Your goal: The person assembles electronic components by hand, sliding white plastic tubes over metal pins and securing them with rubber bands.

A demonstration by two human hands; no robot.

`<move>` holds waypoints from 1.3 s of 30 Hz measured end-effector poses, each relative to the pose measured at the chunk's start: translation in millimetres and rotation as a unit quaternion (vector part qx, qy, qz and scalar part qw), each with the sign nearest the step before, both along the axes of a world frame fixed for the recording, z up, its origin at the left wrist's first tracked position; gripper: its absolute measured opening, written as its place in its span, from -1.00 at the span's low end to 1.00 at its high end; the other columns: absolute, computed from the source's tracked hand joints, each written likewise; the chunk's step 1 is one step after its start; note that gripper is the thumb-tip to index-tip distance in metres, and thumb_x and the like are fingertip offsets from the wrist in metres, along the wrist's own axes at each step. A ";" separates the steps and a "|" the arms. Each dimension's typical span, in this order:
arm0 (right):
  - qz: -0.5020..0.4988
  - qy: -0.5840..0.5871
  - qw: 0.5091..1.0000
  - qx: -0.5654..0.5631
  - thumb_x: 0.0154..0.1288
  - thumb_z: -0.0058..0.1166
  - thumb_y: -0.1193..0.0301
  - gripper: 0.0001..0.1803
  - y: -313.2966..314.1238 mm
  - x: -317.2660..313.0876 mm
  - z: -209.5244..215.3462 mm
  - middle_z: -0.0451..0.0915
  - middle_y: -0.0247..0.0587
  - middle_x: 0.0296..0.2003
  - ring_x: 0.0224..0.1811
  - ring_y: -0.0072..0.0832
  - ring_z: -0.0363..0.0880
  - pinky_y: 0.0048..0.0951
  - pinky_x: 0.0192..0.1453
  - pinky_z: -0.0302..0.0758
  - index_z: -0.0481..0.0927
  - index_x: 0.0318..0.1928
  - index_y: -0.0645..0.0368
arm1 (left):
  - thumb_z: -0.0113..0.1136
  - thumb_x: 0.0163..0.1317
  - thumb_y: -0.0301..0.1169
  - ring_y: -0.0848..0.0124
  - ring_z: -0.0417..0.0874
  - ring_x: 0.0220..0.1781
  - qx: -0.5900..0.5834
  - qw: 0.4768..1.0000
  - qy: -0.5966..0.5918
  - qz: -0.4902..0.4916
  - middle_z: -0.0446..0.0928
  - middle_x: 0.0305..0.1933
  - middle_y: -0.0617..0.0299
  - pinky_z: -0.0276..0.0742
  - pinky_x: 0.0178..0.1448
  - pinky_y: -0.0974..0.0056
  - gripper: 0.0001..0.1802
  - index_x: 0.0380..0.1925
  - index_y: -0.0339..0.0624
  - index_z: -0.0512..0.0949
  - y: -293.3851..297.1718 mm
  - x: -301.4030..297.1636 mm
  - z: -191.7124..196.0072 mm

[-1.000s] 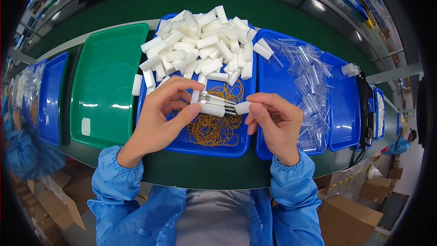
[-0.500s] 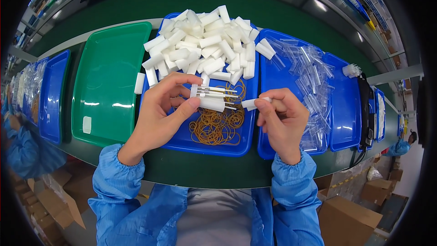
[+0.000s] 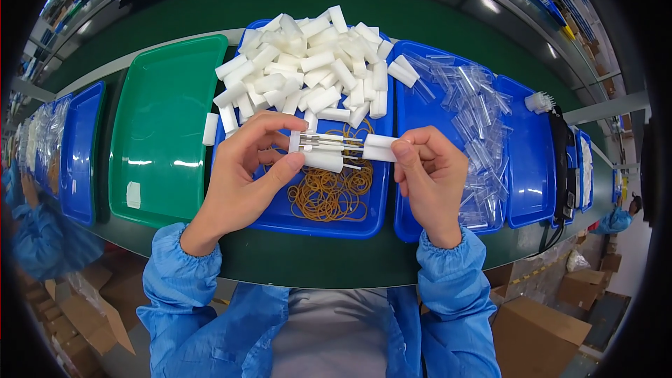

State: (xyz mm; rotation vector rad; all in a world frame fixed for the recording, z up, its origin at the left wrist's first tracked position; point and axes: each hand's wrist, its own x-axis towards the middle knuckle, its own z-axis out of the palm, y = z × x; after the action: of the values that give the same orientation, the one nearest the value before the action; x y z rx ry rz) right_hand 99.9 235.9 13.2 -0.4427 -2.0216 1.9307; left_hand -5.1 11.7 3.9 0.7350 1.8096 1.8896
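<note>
My left hand [image 3: 245, 178] is closed on a small white holder [image 3: 295, 142] with several thin metal pins pointing right. A white foam block [image 3: 323, 161] sits along the lower pins, near my left thumb. Between thumb and fingers, my right hand [image 3: 435, 185] pinches another white foam block [image 3: 378, 148] with a groove along its side. Its left end is at the tips of the upper pins; whether they have entered it I cannot tell. Brown rubber bands [image 3: 325, 196] lie below in a blue tray [image 3: 381, 192].
White foam blocks [image 3: 318, 63] are heaped at the back of the tray. On the right, a blue tray [image 3: 427, 112] carries clear plastic tubes [image 3: 483, 140]. A green tray [image 3: 168, 126] stands left. Far right, a cluster of white pieces [image 3: 540, 103] rests by another blue tray [image 3: 528, 175].
The foam block in my right hand has been turned to show its broad grooved side, and its end has come to the pin tips. My left hand holds the holder almost in place.
</note>
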 end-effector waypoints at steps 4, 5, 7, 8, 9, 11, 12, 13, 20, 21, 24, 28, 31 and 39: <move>0.022 -0.015 1.000 0.000 0.42 0.22 0.42 -0.85 0.4 -0.6 -0.8 0.53 -0.45 -0.59 -0.56 -0.80 0.41 -0.70 -0.52 0.22 0.59 -0.25 0.25 | 0.26 0.31 -0.58 0.44 0.58 0.00 0.017 1.000 0.000 0.002 0.44 0.13 0.16 0.63 -0.02 0.38 -0.63 0.11 -0.29 0.50 -0.6 -1.9 -1.1; 0.026 -0.015 1.000 0.008 0.42 0.23 0.42 -0.85 0.8 0.1 -1.8 0.54 -0.44 -0.58 -0.55 -0.79 0.42 -0.70 -0.52 0.23 0.60 -0.25 0.25 | 0.26 0.30 -0.58 0.44 0.57 0.02 0.018 1.000 0.006 0.000 0.44 0.13 0.16 0.63 -0.01 0.37 -0.62 0.12 -0.28 0.50 -0.9 -1.4 -1.5; 0.027 -0.011 1.000 0.002 0.41 0.23 0.42 -0.85 0.2 -0.5 -2.7 0.54 -0.44 -0.58 -0.55 -0.79 0.42 -0.70 -0.51 0.23 0.60 -0.25 0.25 | 0.27 0.29 -0.58 0.44 0.56 0.04 0.014 1.000 0.009 -0.005 0.43 0.14 0.16 0.63 0.00 0.37 -0.61 0.12 -0.28 0.50 -1.2 -1.0 -2.0; 0.030 -0.005 1.000 -0.004 0.41 0.23 0.42 -0.85 0.1 -1.5 -2.6 0.54 -0.44 -0.57 -0.54 -0.79 0.42 -0.70 -0.51 0.23 0.60 -0.25 0.25 | 0.28 0.29 -0.59 0.44 0.55 0.05 0.010 1.000 0.012 -0.008 0.43 0.15 0.16 0.62 0.01 0.37 -0.60 0.13 -0.28 0.50 -1.2 -1.4 -1.6; 0.031 -0.005 1.000 -0.004 0.41 0.23 0.42 -0.85 1.1 -1.6 -2.2 0.54 -0.44 -0.57 -0.54 -0.79 0.42 -0.70 -0.51 0.23 0.60 -0.25 0.25 | 0.28 0.29 -0.59 0.44 0.55 0.05 0.010 1.000 0.013 -0.007 0.43 0.15 0.16 0.62 0.01 0.37 -0.60 0.13 -0.28 0.50 -1.2 -1.9 -1.0; 0.038 -0.007 0.999 0.006 0.41 0.24 0.42 -0.85 3.4 -0.7 -2.4 0.55 -0.44 -0.57 -0.53 -0.78 0.43 -0.70 -0.51 0.23 0.60 -0.25 0.25 | 0.30 0.27 -0.59 0.43 0.55 0.06 0.009 1.000 0.004 -0.012 0.43 0.17 0.16 0.62 0.04 0.36 -0.57 0.14 -0.27 0.49 -1.4 -2.8 -1.3; 0.038 -0.007 0.999 0.006 0.41 0.24 0.42 -0.85 3.3 -1.6 -1.4 0.55 -0.44 -0.57 -0.53 -0.78 0.43 -0.70 -0.51 0.23 0.60 -0.25 0.25 | 0.30 0.27 -0.59 0.43 0.55 0.06 0.009 1.000 0.004 -0.011 0.43 0.17 0.16 0.62 0.04 0.36 -0.57 0.14 -0.27 0.49 -1.3 -3.3 -0.6; 0.034 -0.007 0.999 0.010 0.40 0.24 0.42 -0.85 2.6 -1.3 0.7 0.54 -0.44 -0.56 -0.53 -0.78 0.43 -0.69 -0.50 0.24 0.60 -0.25 0.25 | 0.31 0.26 -0.59 0.41 0.55 0.07 0.012 1.000 0.002 -0.010 0.43 0.17 0.15 0.62 0.05 0.35 -0.56 0.15 -0.27 0.49 -1.5 -2.7 0.6; 0.034 -0.006 0.999 0.023 0.40 0.24 0.43 -0.85 5.5 0.9 1.5 0.54 -0.43 -0.56 -0.53 -0.77 0.43 -0.68 -0.49 0.26 0.60 -0.25 0.26 | 0.33 0.24 -0.62 0.37 0.61 0.11 0.020 1.000 -0.002 -0.007 0.48 0.16 0.13 0.65 0.08 0.32 -0.54 0.15 -0.30 0.49 -1.4 -2.6 -1.4; 0.034 -0.006 0.999 0.023 0.40 0.24 0.43 -0.85 5.5 0.6 1.3 0.54 -0.43 -0.56 -0.53 -0.77 0.43 -0.68 -0.49 0.26 0.60 -0.25 0.26 | 0.33 0.24 -0.62 0.37 0.61 0.11 0.019 1.000 -0.002 -0.006 0.48 0.16 0.13 0.65 0.08 0.32 -0.54 0.15 -0.30 0.49 -1.5 -2.4 -1.0; 0.029 -0.014 0.999 0.033 0.40 0.24 0.43 -0.85 5.4 0.3 1.3 0.55 -0.43 -0.56 -0.53 -0.77 0.42 -0.68 -0.48 0.26 0.60 -0.25 0.26 | 0.34 0.22 -0.63 0.36 0.63 0.09 0.016 1.000 -0.020 -0.010 0.51 0.13 0.12 0.66 0.09 0.31 -0.54 0.13 -0.32 0.49 -1.9 -2.5 -0.1; 0.028 -0.013 0.998 0.050 0.40 0.24 0.42 -0.85 6.6 0.1 1.2 0.55 -0.43 -0.56 -0.52 -0.77 0.42 -0.68 -0.47 0.26 0.61 -0.26 0.26 | 0.35 0.21 -0.63 0.35 0.65 0.07 0.004 0.999 -0.032 -0.019 0.53 0.13 0.09 0.68 0.10 0.31 -0.55 0.12 -0.33 0.49 -2.3 -3.2 -0.1; 0.047 -0.021 0.998 0.045 0.39 0.25 0.42 -0.84 6.8 1.3 3.1 0.55 -0.43 -0.57 -0.52 -0.77 0.43 -0.67 -0.47 0.26 0.61 -0.26 0.27 | 0.35 0.21 -0.62 0.34 0.67 0.05 -0.004 1.000 -0.023 -0.019 0.53 0.14 0.08 0.69 0.09 0.31 -0.54 0.12 -0.32 0.50 -2.9 -3.1 -2.5; 0.071 -0.015 0.996 0.050 0.37 0.27 0.41 -0.85 2.8 3.0 -1.2 0.58 -0.40 -0.56 -0.51 -0.77 0.42 -0.66 -0.47 0.26 0.65 -0.25 0.26 | 0.41 0.16 -0.61 0.34 0.70 -0.01 -0.028 0.999 0.030 -0.027 0.56 0.01 0.10 0.68 0.05 0.32 -0.57 0.05 -0.32 0.56 1.1 -1.1 -5.6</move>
State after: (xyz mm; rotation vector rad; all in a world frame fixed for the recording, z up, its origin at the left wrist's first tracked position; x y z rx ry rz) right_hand 102.9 238.7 12.0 -0.3140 -2.2107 1.9021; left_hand -6.2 12.8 -1.7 0.8205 1.8509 1.7929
